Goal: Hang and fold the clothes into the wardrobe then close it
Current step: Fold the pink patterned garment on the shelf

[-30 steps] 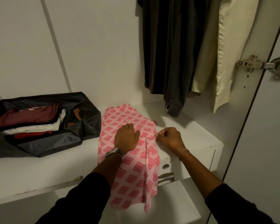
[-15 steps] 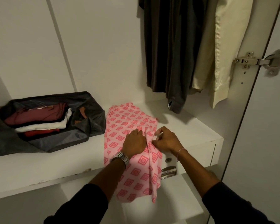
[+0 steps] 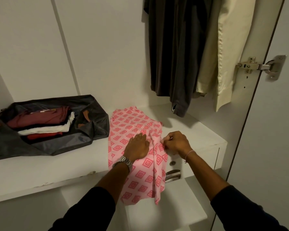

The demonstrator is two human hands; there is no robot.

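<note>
A pink garment with a red diamond pattern lies on the white wardrobe shelf, its lower part hanging over the front edge. My left hand presses flat on the middle of the cloth. My right hand pinches the garment's right edge, where a fold runs lengthwise. Dark shirts and a cream garment hang above at the right.
A dark fabric organiser with folded maroon, white and red clothes sits on the shelf to the left. A drawer with a metal handle is under the shelf. The open wardrobe door and its hinge stand at right.
My right hand has moved left to the garment's right edge and pinched it, close to my left hand. The camera has shifted slightly.
</note>
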